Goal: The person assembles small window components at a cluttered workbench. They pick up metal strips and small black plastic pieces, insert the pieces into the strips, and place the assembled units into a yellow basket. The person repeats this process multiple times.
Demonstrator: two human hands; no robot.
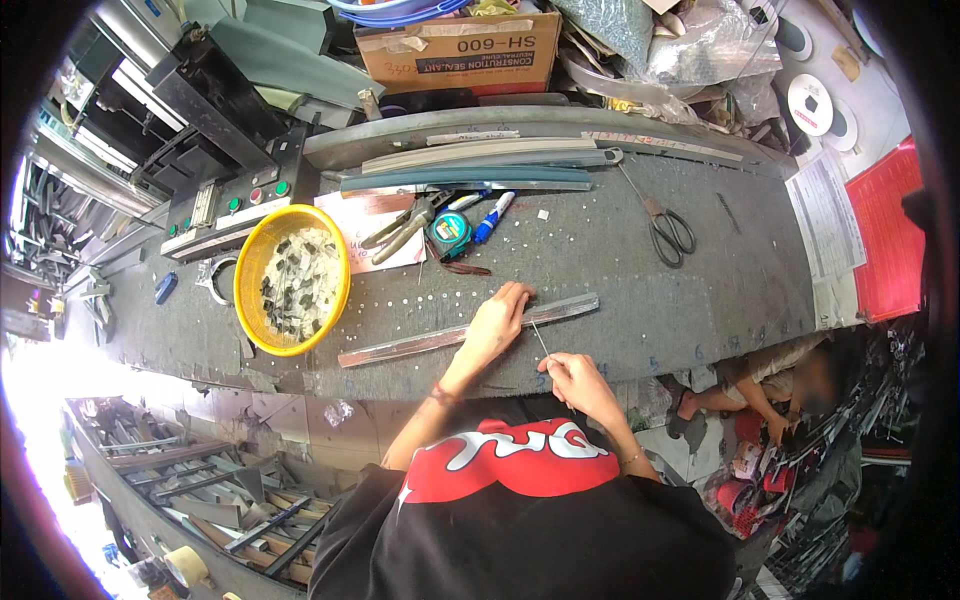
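A long, narrow metal profile bar (410, 346) lies slantwise on the dark workbench in front of me. My left hand (497, 325) rests across its middle with fingers closed over it. My right hand (578, 383), nearer to me, grips a thin metal rod (539, 338) whose far end meets the bar beside my left fingers. The rod's exact kind is too fine to make out. To the left stands a yellow plastic basket (345, 290) holding many small black and whitish pieces.
Pliers (405, 235), a teal tape measure (449, 230) and a blue marker (494, 218) lie beyond the bar. Scissors (668, 228) are at the right. Long strips (470, 177) line the back, before a cardboard box (458, 55). Another person (760, 390) crouches at lower right.
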